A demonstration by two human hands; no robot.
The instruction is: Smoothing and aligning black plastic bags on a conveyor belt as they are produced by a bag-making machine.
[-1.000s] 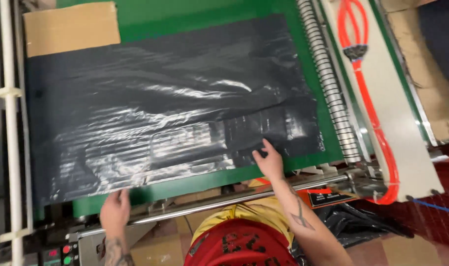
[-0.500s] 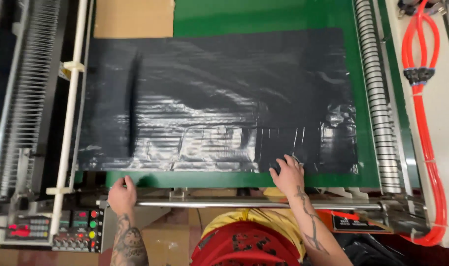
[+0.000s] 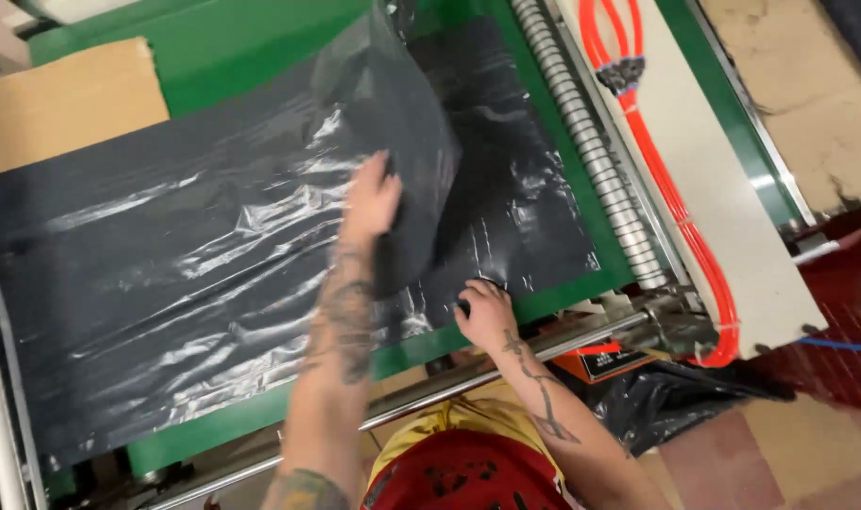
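Note:
A large black plastic sheet [image 3: 185,283] lies spread over the green table [image 3: 241,38]. My left hand [image 3: 369,200] reaches across its middle and holds a raised fold of the sheet [image 3: 407,142], which stands up and curls over toward the left. My right hand [image 3: 487,312] rests on the sheet's near right corner by the table's front edge, with the fingers curled onto the plastic. Both forearms are tattooed.
A brown cardboard piece [image 3: 67,104] lies at the table's far left. A ribbed metal roller [image 3: 591,161] and red-orange hoses [image 3: 676,208] run along the right side. A metal rail [image 3: 506,368] fronts the table. Crumpled black plastic [image 3: 657,397] lies on the floor.
My left hand left the front rail, reached onto the sheet and lifted a fold of it. My right hand stays at the near right corner. The view has tilted.

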